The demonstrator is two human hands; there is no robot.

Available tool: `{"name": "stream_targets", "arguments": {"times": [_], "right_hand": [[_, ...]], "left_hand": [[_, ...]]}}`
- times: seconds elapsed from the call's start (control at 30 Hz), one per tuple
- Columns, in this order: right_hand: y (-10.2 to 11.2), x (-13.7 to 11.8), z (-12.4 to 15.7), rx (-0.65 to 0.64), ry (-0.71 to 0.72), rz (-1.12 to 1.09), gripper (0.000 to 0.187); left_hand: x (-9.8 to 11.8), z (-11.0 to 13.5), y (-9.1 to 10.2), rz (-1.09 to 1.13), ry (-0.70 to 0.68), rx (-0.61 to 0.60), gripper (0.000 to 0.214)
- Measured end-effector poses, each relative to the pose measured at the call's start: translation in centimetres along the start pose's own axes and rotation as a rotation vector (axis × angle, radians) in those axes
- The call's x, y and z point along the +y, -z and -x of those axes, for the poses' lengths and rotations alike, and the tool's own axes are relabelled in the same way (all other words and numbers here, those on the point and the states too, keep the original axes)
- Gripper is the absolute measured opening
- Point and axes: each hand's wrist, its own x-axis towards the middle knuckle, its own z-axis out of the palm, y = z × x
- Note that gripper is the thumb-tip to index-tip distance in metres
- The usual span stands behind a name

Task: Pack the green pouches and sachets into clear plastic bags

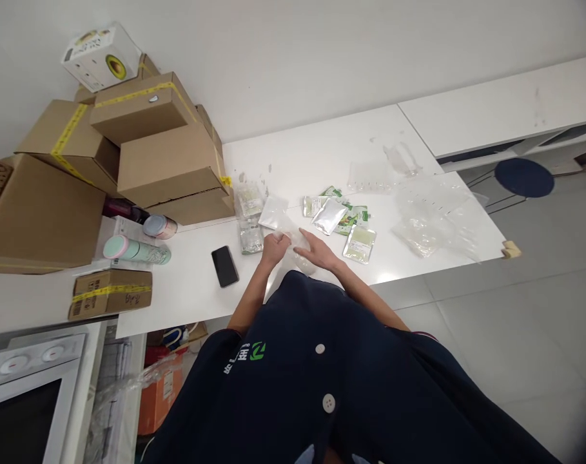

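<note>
My left hand is closed round the edge of a clear plastic bag near the front of the white table. Fingers stretched and thumb apart, my right hand lies against the same plastic. Whether the bag has anything in it cannot be made out. Just beyond my left hand is a white packet, with labelled sachets in clear plastic to its left. A silver pouch lies on green printed pouches past my right hand, and a labelled sachet sits nearer the edge.
Clear air-column packaging spreads over the table's right end. A black phone lies left of my hands. Stacked cardboard boxes, a green bottle and a jar stand farther left. A dark blue stool is at right.
</note>
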Motion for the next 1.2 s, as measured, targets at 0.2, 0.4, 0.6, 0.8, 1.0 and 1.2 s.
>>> {"name": "stream_targets", "arguments": {"times": [0.2,0.4,0.6,0.8,1.0,1.2], "right_hand": [[3.6,0.4,-0.6,0.088,-0.295,-0.566,0.035],[1.7,2.0,-1.1,0.384,-0.355,-0.867,0.026],[-2.7,4.5,-0.6,0.346,-0.652,-0.994,0.014],[-4.0,5.6,0.5,0.243,-0.589,-1.058,0.013],[0.7,8.0,2.4,0.072,-0.67,-0.297,0.038],[8.4,12.2,2.6,0.69,-0.757,0.475,0.085]], "left_hand": [[-1.2,-3.4,4.5,-0.09,-0.013,0.199,0.026],[-2.7,-2.0,1.7,-0.222,-0.107,0.204,0.046],[-5.6,1.7,-3.1,-0.392,0.225,-0.191,0.05],[-8.3,2.2,-3.5,0.077,0.7,-0.525,0.066],[-10.1,1.3,-4.0,0.406,0.318,-0.234,0.062],[-13.1,0.8,-3.4,0.071,0.594,-0.183,0.066]]}}
